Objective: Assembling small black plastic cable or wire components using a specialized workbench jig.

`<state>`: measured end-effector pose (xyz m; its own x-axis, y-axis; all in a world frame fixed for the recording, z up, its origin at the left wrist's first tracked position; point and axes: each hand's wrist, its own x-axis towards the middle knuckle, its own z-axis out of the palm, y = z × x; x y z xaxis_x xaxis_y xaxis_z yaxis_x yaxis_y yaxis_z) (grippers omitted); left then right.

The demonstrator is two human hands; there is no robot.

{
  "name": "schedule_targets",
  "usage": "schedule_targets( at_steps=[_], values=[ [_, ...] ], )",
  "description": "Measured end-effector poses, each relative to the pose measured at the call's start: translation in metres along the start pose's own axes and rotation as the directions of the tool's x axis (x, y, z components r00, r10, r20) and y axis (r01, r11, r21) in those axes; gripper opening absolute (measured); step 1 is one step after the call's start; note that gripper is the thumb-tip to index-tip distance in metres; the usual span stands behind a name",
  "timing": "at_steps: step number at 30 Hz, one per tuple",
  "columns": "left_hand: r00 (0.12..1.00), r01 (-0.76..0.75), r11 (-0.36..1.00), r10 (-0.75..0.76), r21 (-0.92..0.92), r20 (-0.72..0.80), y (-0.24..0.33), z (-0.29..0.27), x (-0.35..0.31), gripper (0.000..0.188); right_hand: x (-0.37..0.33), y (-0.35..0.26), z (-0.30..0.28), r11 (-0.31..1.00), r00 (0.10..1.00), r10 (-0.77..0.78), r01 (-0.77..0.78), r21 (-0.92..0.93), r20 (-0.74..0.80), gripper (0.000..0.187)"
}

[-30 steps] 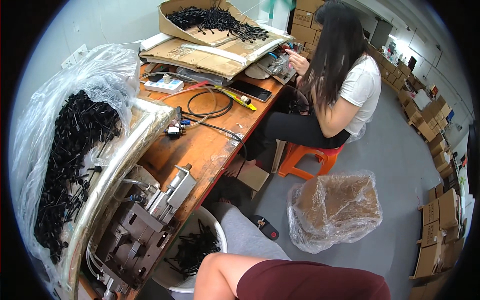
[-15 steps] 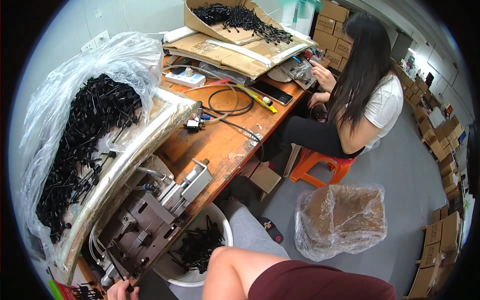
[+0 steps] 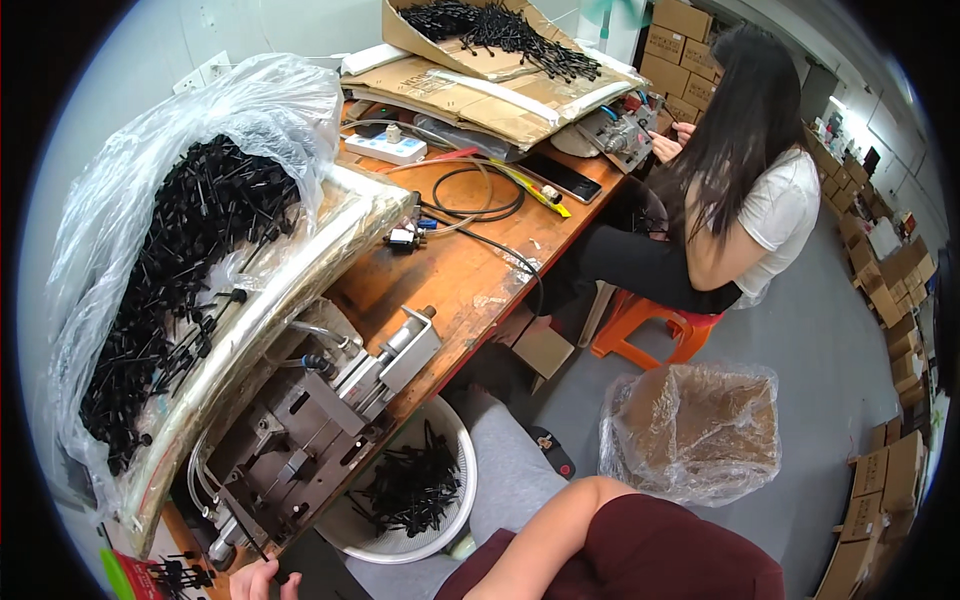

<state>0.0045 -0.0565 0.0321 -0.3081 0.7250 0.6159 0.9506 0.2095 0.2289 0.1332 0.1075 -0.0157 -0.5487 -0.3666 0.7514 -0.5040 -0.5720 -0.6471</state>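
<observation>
At the lower left edge, my left hand (image 3: 258, 580) is partly in view, its fingers closed on a thin black rod piece (image 3: 246, 522). The rod slants up toward the near corner of a metal bench fixture (image 3: 285, 465). That fixture carries a cylinder, clear tubes and a dark plate. My right forearm (image 3: 535, 545) crosses the lower edge below a maroon sleeve, and the hand itself is out of the frame. Below the fixture stands a white basket (image 3: 468, 480) holding black rod pieces (image 3: 412, 485). More of them fill a clear plastic bag (image 3: 90, 260) on the left.
On the wooden table (image 3: 385, 295) are a power strip (image 3: 385, 149), cables and a phone (image 3: 562, 177). Farther back, cardboard (image 3: 440, 95) bears more black pieces. A co-worker (image 3: 750, 200) sits on an orange stool (image 3: 640, 325). A plastic-lined box (image 3: 700, 430) stands on the floor.
The view has shifted slightly. My right arm has swung, its forearm now slanting down to the left. The co-worker's hands have come together near a small device. My left hand still grips the rod piece.
</observation>
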Motion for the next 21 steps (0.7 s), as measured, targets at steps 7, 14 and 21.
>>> schedule_targets(
  at_steps=[7,14,21],
  values=[
    [0.999,-0.017,0.999,0.018,-0.046,0.027,0.002,0.004,0.000,0.025,-0.066,-0.042,-0.019,0.971,0.913,0.232,-0.194,0.141,-0.337,0.022],
    [1.000,-0.015,0.989,0.014,-0.146,-0.002,0.001,0.020,-0.002,0.029,-0.204,-0.052,-0.002,0.901,-0.247,0.303,-0.239,0.361,-0.920,0.033],
    [0.998,-0.050,0.967,0.054,-0.249,0.010,0.016,0.038,0.013,0.027,-0.327,-0.075,0.044,0.615,-0.551,0.376,-0.452,0.646,-0.745,0.024]
  ],
)
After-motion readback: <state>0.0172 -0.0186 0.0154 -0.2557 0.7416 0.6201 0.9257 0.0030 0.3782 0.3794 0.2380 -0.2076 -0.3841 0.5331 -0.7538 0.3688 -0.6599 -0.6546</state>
